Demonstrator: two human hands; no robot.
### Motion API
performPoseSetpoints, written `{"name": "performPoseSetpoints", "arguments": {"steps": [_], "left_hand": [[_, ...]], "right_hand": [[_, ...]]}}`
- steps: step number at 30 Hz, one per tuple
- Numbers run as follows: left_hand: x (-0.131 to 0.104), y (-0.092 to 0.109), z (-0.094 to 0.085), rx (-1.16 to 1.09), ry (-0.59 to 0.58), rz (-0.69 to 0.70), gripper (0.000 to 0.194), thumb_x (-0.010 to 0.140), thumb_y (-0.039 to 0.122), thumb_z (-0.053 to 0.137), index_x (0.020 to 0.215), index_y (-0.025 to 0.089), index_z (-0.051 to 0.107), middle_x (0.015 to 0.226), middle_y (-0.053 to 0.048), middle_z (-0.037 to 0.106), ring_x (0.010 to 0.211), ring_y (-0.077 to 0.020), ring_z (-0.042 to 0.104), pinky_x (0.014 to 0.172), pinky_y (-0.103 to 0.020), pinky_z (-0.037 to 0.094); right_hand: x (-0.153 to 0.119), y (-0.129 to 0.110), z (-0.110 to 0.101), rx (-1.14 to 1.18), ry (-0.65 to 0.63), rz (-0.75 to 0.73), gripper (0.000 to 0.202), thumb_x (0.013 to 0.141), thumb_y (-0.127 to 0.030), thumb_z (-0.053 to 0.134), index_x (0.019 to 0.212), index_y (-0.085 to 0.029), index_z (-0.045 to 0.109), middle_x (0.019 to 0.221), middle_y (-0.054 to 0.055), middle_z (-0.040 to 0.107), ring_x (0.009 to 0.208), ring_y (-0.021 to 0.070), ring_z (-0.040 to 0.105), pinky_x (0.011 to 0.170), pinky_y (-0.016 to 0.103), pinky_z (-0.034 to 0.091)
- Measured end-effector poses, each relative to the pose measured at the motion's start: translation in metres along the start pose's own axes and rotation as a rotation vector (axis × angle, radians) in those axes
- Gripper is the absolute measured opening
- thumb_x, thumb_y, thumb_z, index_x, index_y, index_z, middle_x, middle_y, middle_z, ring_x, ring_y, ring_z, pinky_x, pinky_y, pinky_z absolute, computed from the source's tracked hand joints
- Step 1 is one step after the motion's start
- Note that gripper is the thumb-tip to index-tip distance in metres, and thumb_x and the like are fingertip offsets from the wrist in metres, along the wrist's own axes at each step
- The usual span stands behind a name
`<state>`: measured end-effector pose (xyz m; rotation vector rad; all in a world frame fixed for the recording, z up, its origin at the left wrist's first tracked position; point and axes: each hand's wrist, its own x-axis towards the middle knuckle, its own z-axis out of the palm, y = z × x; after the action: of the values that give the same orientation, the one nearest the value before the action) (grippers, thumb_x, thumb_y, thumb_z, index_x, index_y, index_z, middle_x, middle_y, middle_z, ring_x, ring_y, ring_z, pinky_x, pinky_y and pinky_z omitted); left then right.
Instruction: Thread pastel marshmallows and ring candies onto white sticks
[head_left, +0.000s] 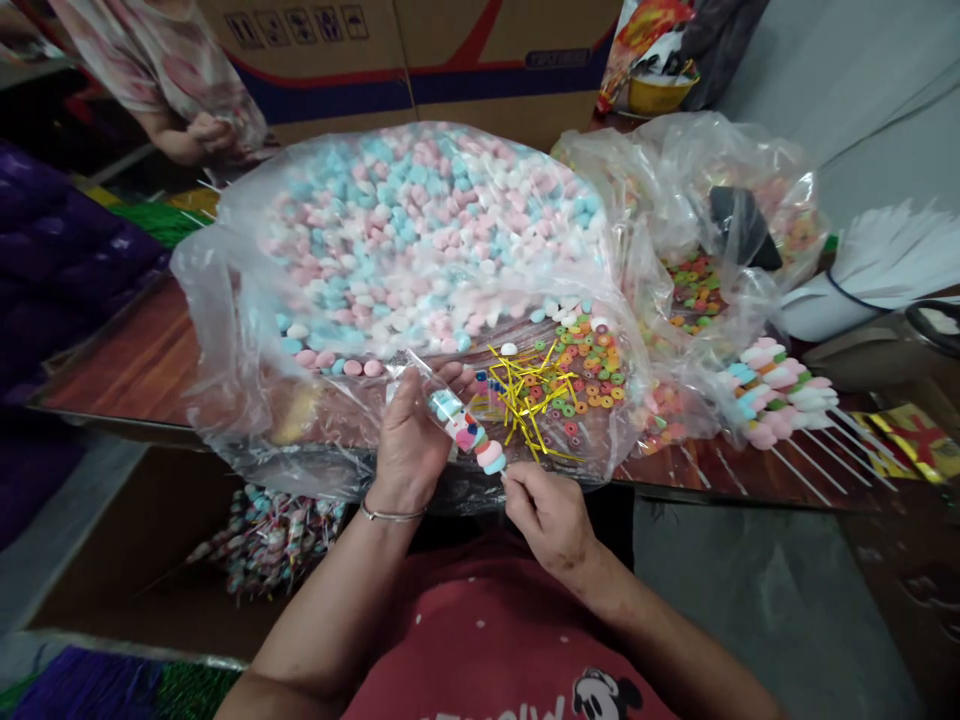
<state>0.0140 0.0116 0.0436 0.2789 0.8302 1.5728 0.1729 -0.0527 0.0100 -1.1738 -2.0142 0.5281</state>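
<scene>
My left hand (412, 440) grips a narrow clear plastic sleeve (420, 368) between thumb and fingers. A marshmallow skewer (491, 458) with pink, white and blue pieces sits partly inside it, tilted down to the right. Its stick end is pinched in my right hand (551, 510), which is closed. Just past my hands lie a loose pile of gold twist ties (529, 400) and many ring-shaped candies (596, 365) in green, orange and red. A large clear bag (217, 290) spreads behind them, full of pastel marshmallows (420, 230).
Finished-looking skewers (784, 390) are stacked at the right of the wooden table (135, 360). White sleeves or strips fill a container (825, 305) beyond. Wrapped skewers (274, 535) lie in an open carton (112, 590) below left. Another person (187, 90) stands at the far left.
</scene>
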Motion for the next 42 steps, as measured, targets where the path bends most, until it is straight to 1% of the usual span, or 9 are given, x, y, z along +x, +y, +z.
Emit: {"name": "performPoseSetpoints", "arguments": {"steps": [6,8,13,16,24,28,33,38,42], "left_hand": [[0.003,-0.011,0.01,-0.073,-0.093,-0.003,0.024,0.069,0.024,0.081,0.076,0.015,0.061,0.056,0.008,0.049,0.049,-0.0046,0.053,0.053,-0.018,0.048],[0.002,-0.013,0.012,-0.09,-0.057,0.028,0.024,0.071,0.023,0.08,0.071,0.015,0.057,0.057,0.008,0.048,0.049,-0.0037,0.051,0.054,-0.018,0.048],[0.004,-0.012,0.009,-0.114,-0.021,0.104,0.023,0.076,0.026,0.076,0.073,0.015,0.056,0.059,0.008,0.049,0.052,-0.0039,0.052,0.058,-0.018,0.049],[0.004,-0.012,0.008,-0.133,-0.031,0.122,0.024,0.074,0.028,0.079,0.075,0.015,0.059,0.06,0.008,0.048,0.052,-0.0038,0.052,0.056,-0.017,0.048],[-0.007,-0.02,0.018,-0.102,-0.037,0.077,0.037,0.062,0.032,0.087,0.075,0.015,0.058,0.058,0.008,0.048,0.044,-0.0031,0.045,0.043,-0.017,0.043],[-0.021,-0.034,0.019,-0.046,-0.127,0.015,0.036,0.064,0.033,0.085,0.08,0.016,0.058,0.056,0.008,0.05,0.044,-0.0045,0.046,0.045,-0.017,0.043],[-0.032,-0.047,0.011,0.045,-0.099,-0.05,0.033,0.066,0.026,0.083,0.089,0.017,0.061,0.059,0.005,0.059,0.052,-0.0084,0.058,0.046,-0.016,0.04],[-0.016,-0.032,0.002,0.017,-0.114,-0.04,0.046,0.061,0.049,0.083,0.085,0.014,0.067,0.078,-0.005,0.071,0.078,-0.0206,0.069,0.069,-0.03,0.055],[-0.005,-0.019,0.004,0.031,-0.029,0.024,0.042,0.058,0.044,0.085,0.082,0.014,0.067,0.07,-0.002,0.07,0.066,-0.017,0.068,0.065,-0.029,0.055]], "right_hand": [[-0.002,-0.003,0.004,-0.32,0.12,-0.236,0.02,0.09,-0.009,0.045,0.08,-0.016,0.061,0.054,-0.001,0.059,0.05,0.0115,0.053,0.058,0.028,0.034],[-0.002,-0.004,0.001,-0.274,0.075,-0.202,0.021,0.091,-0.011,0.044,0.077,-0.016,0.06,0.054,0.0,0.058,0.05,0.0114,0.053,0.057,0.028,0.034],[-0.001,-0.01,-0.005,0.346,-0.168,0.307,0.022,0.092,-0.027,0.044,0.074,-0.019,0.054,0.055,-0.004,0.051,0.049,0.0079,0.045,0.05,0.022,0.034],[0.001,-0.014,-0.001,0.798,-0.222,0.63,0.023,0.087,-0.036,0.051,0.07,-0.02,0.049,0.047,-0.009,0.038,0.041,0.0058,0.033,0.04,0.019,0.026],[0.009,-0.025,0.01,1.415,-0.094,0.848,0.016,0.074,-0.031,0.061,0.067,-0.018,0.056,0.035,-0.013,0.032,0.031,0.0017,0.019,0.035,0.017,0.017],[0.013,-0.023,0.017,1.358,-0.021,0.825,0.016,0.076,-0.032,0.059,0.068,-0.018,0.055,0.035,-0.012,0.036,0.03,0.0022,0.022,0.033,0.017,0.018],[0.019,-0.011,0.02,1.174,-0.016,0.797,0.018,0.076,-0.033,0.058,0.068,-0.018,0.054,0.037,-0.011,0.039,0.031,0.0024,0.024,0.032,0.017,0.016],[0.017,-0.004,0.008,1.177,-0.103,0.766,0.019,0.077,-0.035,0.057,0.071,-0.016,0.057,0.037,-0.011,0.037,0.032,0.0025,0.024,0.033,0.016,0.015],[0.011,0.0,0.005,1.21,-0.236,0.783,0.019,0.08,-0.035,0.054,0.072,-0.018,0.055,0.037,-0.012,0.036,0.03,0.0031,0.021,0.032,0.018,0.014]]}}
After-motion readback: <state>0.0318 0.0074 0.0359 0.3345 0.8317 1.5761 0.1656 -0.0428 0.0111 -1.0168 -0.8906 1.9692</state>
